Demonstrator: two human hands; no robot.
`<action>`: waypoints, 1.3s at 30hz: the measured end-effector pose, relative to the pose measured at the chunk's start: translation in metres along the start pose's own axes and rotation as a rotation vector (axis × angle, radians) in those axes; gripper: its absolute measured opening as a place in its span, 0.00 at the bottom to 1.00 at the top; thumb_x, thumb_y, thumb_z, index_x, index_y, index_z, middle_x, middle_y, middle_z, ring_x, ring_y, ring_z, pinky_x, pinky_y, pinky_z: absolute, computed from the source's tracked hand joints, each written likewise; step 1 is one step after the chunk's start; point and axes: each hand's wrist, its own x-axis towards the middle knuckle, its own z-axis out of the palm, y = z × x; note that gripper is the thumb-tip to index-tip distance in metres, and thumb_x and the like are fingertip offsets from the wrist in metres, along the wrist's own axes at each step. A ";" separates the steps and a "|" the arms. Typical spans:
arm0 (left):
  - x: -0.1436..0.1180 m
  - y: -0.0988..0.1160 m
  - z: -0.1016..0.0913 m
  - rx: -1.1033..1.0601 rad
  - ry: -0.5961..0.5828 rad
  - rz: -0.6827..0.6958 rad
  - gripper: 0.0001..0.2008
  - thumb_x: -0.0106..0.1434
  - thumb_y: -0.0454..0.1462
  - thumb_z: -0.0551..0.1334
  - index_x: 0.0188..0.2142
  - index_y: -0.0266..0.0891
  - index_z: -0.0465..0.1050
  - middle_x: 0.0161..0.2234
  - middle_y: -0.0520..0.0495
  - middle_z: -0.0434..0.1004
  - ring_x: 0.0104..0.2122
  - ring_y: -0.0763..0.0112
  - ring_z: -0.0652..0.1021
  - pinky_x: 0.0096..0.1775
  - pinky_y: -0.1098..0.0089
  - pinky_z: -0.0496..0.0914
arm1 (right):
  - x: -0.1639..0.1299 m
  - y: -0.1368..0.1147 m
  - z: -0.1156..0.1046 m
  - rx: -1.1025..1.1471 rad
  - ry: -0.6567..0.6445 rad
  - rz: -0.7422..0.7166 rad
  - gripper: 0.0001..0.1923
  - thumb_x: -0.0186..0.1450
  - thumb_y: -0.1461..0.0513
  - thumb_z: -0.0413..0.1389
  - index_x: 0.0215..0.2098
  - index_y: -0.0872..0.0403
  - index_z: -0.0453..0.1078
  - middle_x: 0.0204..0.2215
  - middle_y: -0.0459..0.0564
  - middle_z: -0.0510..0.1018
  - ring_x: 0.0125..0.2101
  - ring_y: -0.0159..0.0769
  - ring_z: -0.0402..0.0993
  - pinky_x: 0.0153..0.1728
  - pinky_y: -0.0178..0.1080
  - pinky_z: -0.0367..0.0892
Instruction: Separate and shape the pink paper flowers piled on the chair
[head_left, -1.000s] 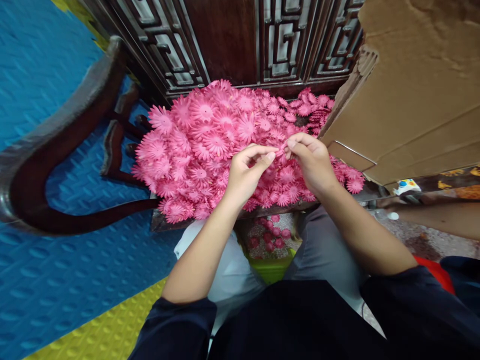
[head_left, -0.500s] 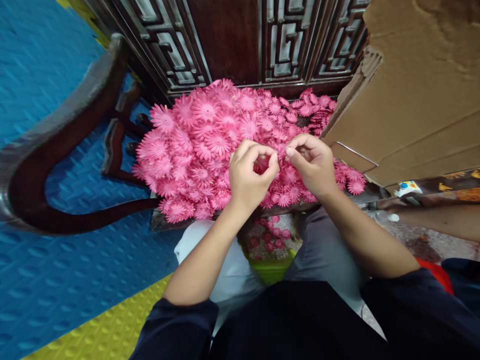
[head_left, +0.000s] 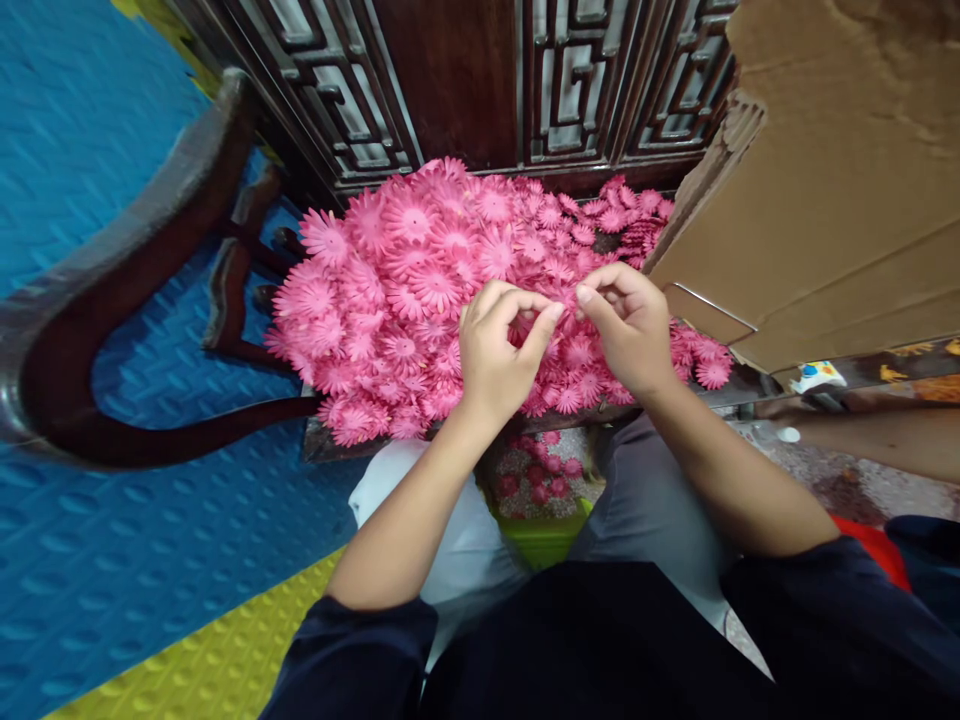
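Since a second ago: left hand (head_left: 499, 350) shifted slightly right, fingers curled tighter; right hand (head_left: 626, 325) barely moved. Chair arm (head_left: 112, 300) curves at left over blue mat (head_left: 90, 560). Pink flower pile (head_left: 420, 290) covers seat, spilling to front edge. Left hand above pile's centre, thumb and fingers pinched together on small pink flower (head_left: 566, 300). Right hand touching same flower, fingertips pinched on it. Cardboard (head_left: 825, 200) at right, over pile's right edge.

Even, soft indoor light, mild shadows, sharp centre, wide-angle bending at edges
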 end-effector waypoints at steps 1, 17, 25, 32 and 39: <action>0.000 0.000 0.000 0.008 -0.004 -0.008 0.08 0.61 0.42 0.59 0.28 0.41 0.71 0.30 0.51 0.73 0.33 0.72 0.72 0.39 0.67 0.64 | 0.001 0.000 0.000 0.013 0.003 0.025 0.08 0.60 0.56 0.55 0.27 0.51 0.64 0.22 0.43 0.67 0.24 0.27 0.62 0.29 0.35 0.60; 0.000 0.001 -0.006 0.154 -0.014 0.059 0.05 0.57 0.40 0.63 0.33 0.42 0.71 0.36 0.49 0.69 0.41 0.66 0.71 0.46 0.63 0.64 | 0.003 0.007 -0.003 0.117 -0.085 -0.030 0.10 0.58 0.53 0.57 0.27 0.52 0.67 0.25 0.43 0.69 0.27 0.27 0.65 0.30 0.35 0.63; -0.001 -0.001 -0.006 0.122 0.066 0.078 0.05 0.60 0.39 0.61 0.31 0.41 0.71 0.33 0.50 0.68 0.37 0.69 0.71 0.42 0.64 0.66 | 0.002 0.006 -0.007 0.109 -0.139 -0.094 0.15 0.54 0.54 0.62 0.38 0.48 0.68 0.35 0.44 0.72 0.35 0.30 0.69 0.36 0.37 0.65; -0.004 0.001 -0.004 0.111 0.055 0.084 0.20 0.58 0.48 0.61 0.46 0.42 0.66 0.45 0.44 0.68 0.47 0.63 0.68 0.49 0.61 0.64 | 0.007 0.011 -0.006 0.029 0.050 -0.067 0.06 0.57 0.58 0.60 0.28 0.51 0.67 0.25 0.42 0.70 0.26 0.26 0.65 0.31 0.35 0.63; -0.007 -0.009 -0.007 0.107 0.199 0.015 0.12 0.62 0.40 0.56 0.44 0.41 0.64 0.41 0.45 0.68 0.42 0.68 0.70 0.47 0.65 0.66 | 0.030 0.039 -0.021 0.021 0.003 0.371 0.14 0.47 0.59 0.65 0.27 0.53 0.66 0.21 0.42 0.70 0.23 0.27 0.64 0.31 0.38 0.64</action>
